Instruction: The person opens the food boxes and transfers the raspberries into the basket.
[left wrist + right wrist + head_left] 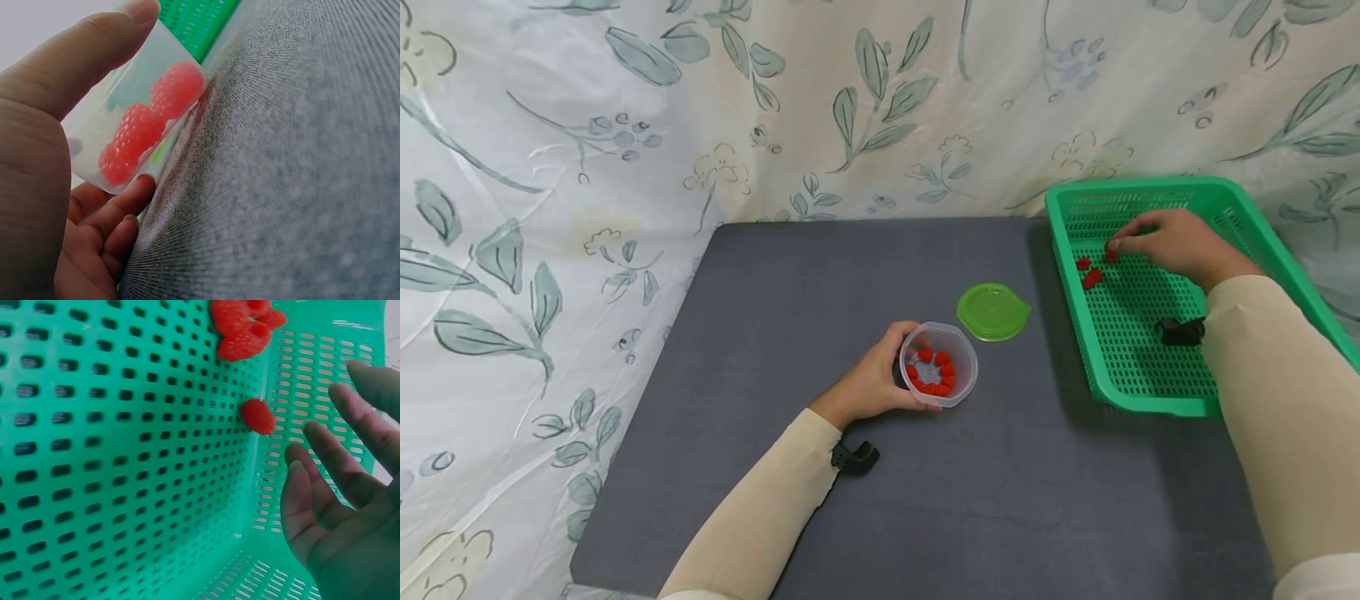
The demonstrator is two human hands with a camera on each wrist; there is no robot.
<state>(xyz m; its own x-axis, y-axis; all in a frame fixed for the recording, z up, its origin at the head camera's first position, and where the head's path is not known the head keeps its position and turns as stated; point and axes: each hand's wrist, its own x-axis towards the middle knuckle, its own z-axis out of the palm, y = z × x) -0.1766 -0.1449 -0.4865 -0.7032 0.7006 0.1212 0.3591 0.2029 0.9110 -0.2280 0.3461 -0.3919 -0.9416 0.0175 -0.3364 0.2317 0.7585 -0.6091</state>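
My left hand [876, 375] grips a clear plastic tub [966, 367], thumb on one side and fingers round the other. Several red raspberries [943, 358] lie on the tub's bottom; in the left wrist view, raspberries [139, 128] show through its wall, close to the grey cloth. My right hand [1176, 242] reaches down into a green basket [1078, 342], fingertips right at a lone raspberry [1112, 257]. In the right wrist view that raspberry [257, 416] rests on the basket's perforated floor, and the fingers [340, 456] are spread, holding nothing.
A green lid [994, 312] lies on the grey table [820, 283] between tub and basket. More raspberries [1092, 279] sit clustered by the basket's left wall. Behind the table hangs a leaf-patterned curtain [880, 108]. Black straps [853, 458] are on both wrists.
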